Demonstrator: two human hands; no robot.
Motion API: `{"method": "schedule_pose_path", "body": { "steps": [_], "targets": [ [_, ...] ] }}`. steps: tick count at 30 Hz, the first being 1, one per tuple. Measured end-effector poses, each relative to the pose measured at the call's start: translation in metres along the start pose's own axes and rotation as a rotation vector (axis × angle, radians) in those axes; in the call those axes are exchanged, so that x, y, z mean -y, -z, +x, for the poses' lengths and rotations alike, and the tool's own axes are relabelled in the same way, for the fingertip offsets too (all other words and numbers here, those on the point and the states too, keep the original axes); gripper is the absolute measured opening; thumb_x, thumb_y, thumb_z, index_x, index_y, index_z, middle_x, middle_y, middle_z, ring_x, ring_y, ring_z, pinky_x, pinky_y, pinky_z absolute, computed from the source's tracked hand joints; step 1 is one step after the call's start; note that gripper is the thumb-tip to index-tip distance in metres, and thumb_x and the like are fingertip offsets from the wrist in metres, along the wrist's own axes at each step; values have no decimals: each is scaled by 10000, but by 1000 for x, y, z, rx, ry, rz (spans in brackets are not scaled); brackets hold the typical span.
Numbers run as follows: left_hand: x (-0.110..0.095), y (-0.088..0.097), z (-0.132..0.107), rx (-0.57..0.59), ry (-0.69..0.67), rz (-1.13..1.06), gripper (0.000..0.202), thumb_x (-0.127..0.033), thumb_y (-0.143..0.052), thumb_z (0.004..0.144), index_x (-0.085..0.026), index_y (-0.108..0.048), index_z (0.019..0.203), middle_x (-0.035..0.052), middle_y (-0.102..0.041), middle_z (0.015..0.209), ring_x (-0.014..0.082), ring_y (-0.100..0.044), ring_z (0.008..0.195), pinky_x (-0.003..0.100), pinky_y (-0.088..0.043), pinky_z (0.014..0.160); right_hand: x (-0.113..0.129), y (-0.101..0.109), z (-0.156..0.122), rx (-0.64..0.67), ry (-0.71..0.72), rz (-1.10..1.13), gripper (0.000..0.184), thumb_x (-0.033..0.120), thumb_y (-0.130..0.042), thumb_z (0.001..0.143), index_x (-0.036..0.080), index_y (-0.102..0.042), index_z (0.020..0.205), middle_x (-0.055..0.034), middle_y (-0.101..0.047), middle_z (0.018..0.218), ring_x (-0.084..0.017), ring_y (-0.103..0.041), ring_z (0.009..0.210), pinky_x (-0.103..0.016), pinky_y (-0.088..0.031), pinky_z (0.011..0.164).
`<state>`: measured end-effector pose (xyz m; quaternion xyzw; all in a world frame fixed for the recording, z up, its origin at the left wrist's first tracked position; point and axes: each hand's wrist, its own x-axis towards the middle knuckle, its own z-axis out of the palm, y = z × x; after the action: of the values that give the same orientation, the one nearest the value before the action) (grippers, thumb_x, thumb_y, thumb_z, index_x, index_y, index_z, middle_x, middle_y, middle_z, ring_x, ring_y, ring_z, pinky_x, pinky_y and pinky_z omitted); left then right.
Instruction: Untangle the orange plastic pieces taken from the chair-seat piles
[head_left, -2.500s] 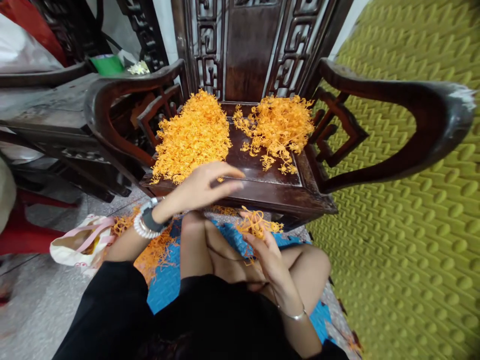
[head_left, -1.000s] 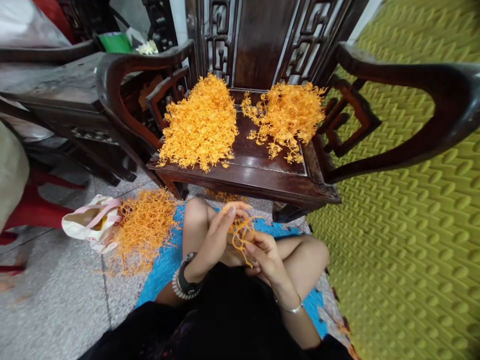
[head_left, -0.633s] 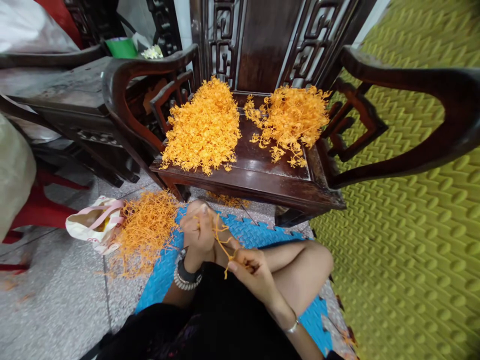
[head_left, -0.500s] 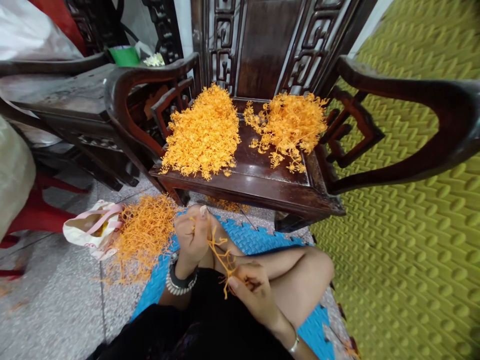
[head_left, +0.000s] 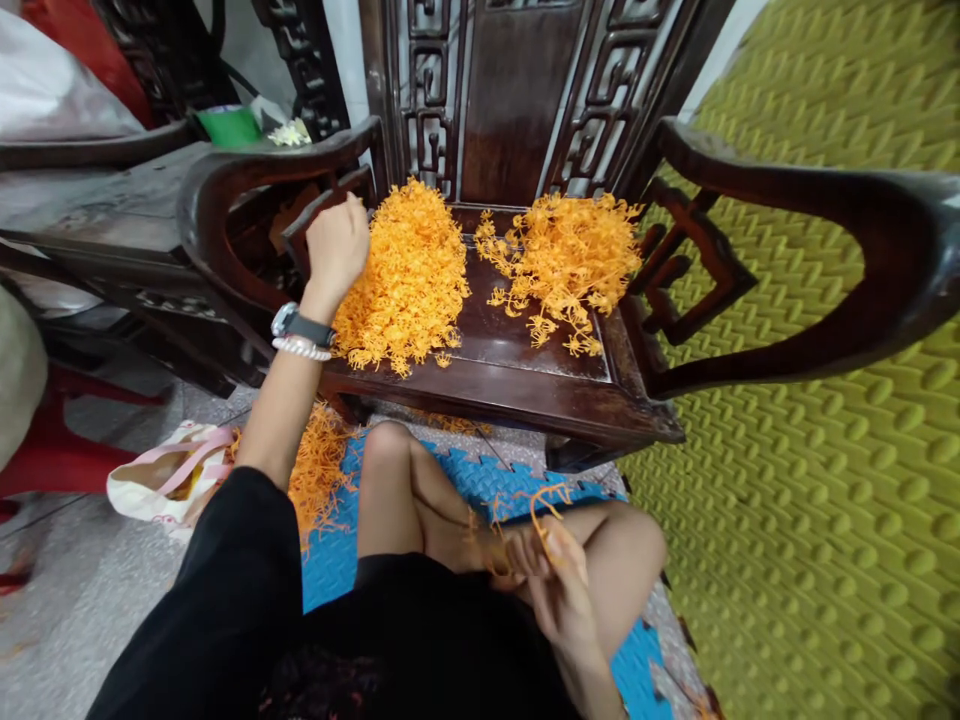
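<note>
My left hand (head_left: 339,245) is raised at the left edge of a large heap of orange curly-tipped pieces (head_left: 416,275) on the dark wooden chair. Its back faces me and the fingers look curled; what they hold, if anything, is hidden. Low over my lap, my right hand (head_left: 551,575) is closed on an orange branching strand (head_left: 541,500), whose thin ends stick out above the fingers. A second, looser orange heap (head_left: 581,255) lies on the right of the seat. Long orange strands (head_left: 319,475) are piled on the floor, partly behind my left arm.
The carved chair (head_left: 480,375) stands directly ahead, with an armrest (head_left: 795,180) on the right. Blue foam matting (head_left: 330,560) lies beneath my legs. A white bag (head_left: 146,485) sits by the floor pile. A yellow-green textured mat (head_left: 825,520) covers the right side.
My left hand has left the strand held near my lap and reached up and forward to the left heap. My right hand has shifted slightly right, keeping an orange strand.
</note>
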<state>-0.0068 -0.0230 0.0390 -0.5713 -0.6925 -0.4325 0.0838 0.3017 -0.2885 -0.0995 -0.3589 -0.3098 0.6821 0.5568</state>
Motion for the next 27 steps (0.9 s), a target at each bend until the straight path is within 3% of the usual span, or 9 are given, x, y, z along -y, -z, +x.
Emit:
{"method": "schedule_pose_path", "body": {
  "steps": [3,6,9,12,15,18,23,27],
  "targets": [
    [5,-42,22,131,-34,90,285,-302,-394,946,-104,-597,914,184,-602,1011,314,-507,1141,482,-360,993,7,-5,10,-34,40,124,497,479,-696,772,202,-365,525,80,-233,462,-83,-164,431,-245,-226,431],
    [16,-61,26,198,-63,16,290,-357,-534,877,-120,-577,1039,218,-497,1259,352,-352,1307,533,-266,1088,13,-5,15,-86,61,201,493,462,-725,743,203,-371,518,80,-233,461,-87,-156,428,-251,-218,427],
    [12,-46,0,93,-103,-96,507,-514,-469,899,-116,-494,1211,174,-352,1420,299,-201,1410,523,-132,1158,19,-4,20,-97,50,242,499,457,-735,727,201,-369,505,79,-228,455,-88,-149,423,-251,-222,424],
    [-10,-7,-54,-33,-212,-135,567,-553,-316,946,-131,-430,1306,80,-266,1493,230,-79,1453,490,-45,1179,27,-7,24,-47,31,272,491,452,-709,750,196,-373,499,71,-219,458,-95,-165,437,-244,-262,443],
    [-30,22,-110,-32,-306,-69,491,-466,-399,940,-152,-465,1311,82,-321,1503,247,-130,1453,464,-88,1198,33,-15,26,4,-1,308,444,421,-692,767,196,-411,507,67,-219,463,-102,-175,457,-242,-303,479],
    [-29,16,-137,35,-320,3,518,-383,-440,926,-122,-408,1373,128,-334,1509,275,-174,1445,478,-93,1198,34,-23,26,39,-24,328,417,396,-690,765,197,-430,505,64,-226,452,-105,-187,459,-245,-306,487],
    [1,-30,-127,59,-216,77,498,-372,-471,918,-71,-474,1315,193,-440,1423,313,-265,1398,505,-114,1171,28,-21,18,21,-13,329,448,396,-702,757,191,-409,488,63,-224,450,-102,-197,460,-243,-313,486],
    [13,-44,-113,-31,-117,66,331,-397,-449,937,-161,-638,1071,131,-590,1266,304,-405,1296,540,-92,1152,24,-11,14,-30,7,346,401,385,-706,764,193,-456,516,65,-223,450,-105,-207,472,-223,-322,487]
  ]
}}
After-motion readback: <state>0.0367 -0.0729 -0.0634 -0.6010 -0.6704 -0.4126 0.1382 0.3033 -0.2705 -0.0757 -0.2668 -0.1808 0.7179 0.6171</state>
